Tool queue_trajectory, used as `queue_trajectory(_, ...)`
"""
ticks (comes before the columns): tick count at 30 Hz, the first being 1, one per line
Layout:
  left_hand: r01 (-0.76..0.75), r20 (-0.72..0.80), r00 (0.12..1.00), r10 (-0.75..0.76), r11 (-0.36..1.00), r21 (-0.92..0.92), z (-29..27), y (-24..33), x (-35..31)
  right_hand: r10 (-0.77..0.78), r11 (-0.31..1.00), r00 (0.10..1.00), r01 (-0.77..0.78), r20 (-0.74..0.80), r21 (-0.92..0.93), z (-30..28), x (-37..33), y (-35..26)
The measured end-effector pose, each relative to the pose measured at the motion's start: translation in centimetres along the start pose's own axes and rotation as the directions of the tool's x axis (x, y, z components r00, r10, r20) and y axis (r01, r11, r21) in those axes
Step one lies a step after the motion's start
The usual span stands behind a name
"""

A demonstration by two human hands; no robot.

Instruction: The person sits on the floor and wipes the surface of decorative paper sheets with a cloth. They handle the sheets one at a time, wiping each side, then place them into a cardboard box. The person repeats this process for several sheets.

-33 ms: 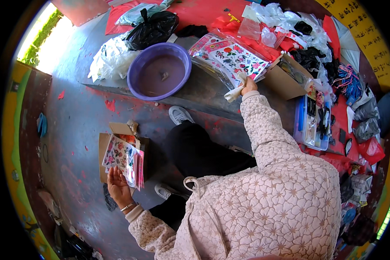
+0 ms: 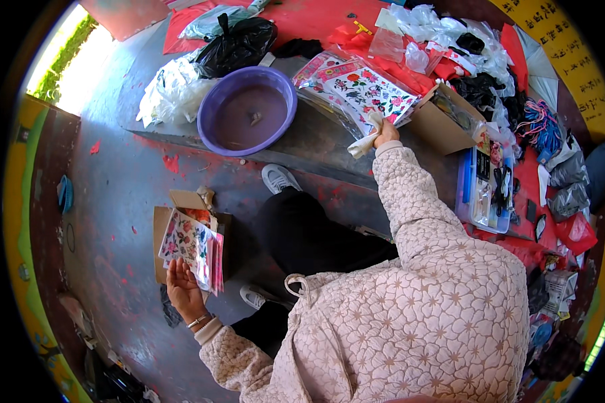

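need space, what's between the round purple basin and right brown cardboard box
Head view: flowery sheets in clear plastic, and the right hand holding cream cloth.

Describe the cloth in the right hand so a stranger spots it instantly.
On the dark raised platform, find the round purple basin. Right of it lies a pile of flower-printed sheets, with the right hand at its lower edge. The cloth is the crumpled off-white strip in that hand, plain where the neighbouring sheets show bright flowers.

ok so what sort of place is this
Possibly a makeshift work or storage spot in a partly open building: greenery shows in daylight through an opening, and a purple basin, flower-print sheets and plastic bags crowd a dark raised slab.
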State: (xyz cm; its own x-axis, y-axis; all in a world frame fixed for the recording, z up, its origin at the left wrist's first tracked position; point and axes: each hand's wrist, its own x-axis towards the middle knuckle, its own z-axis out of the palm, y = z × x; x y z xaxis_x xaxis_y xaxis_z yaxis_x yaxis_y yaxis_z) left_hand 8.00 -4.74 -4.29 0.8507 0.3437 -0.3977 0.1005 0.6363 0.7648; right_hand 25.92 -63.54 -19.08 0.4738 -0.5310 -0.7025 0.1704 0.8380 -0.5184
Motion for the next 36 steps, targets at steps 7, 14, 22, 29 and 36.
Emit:
queue_trajectory(7,0.006,-0.031,1.000,-0.005,1.000,0.017,1.0,0.0,-0.4,0.016,1.000,1.000,-0.016,0.000,-0.019,-0.2,1.6,0.5)
queue_trajectory(14,0.028,-0.010,1.000,-0.028,0.999,0.018,0.3,0.1,0.0,-0.056,0.997,0.998,0.055,-0.025,-0.053,-0.6,1.9,0.9)
queue_trajectory(22,0.022,-0.052,0.998,-0.019,0.999,0.046,1.7,-0.1,-0.5,-0.118,0.964,0.992,0.127,0.052,-0.234,-1.4,6.3,0.4)
queue_trajectory(29,0.028,-0.024,0.999,-0.027,0.998,0.062,1.2,0.1,-0.6,-0.083,0.894,0.983,0.145,0.161,-0.424,-0.7,3.7,-0.3)
queue_trajectory(36,0.053,-0.012,0.999,-0.053,0.998,0.040,1.4,0.0,-0.4,-0.090,0.956,0.991,0.115,0.101,-0.270,-1.1,5.2,0.1)
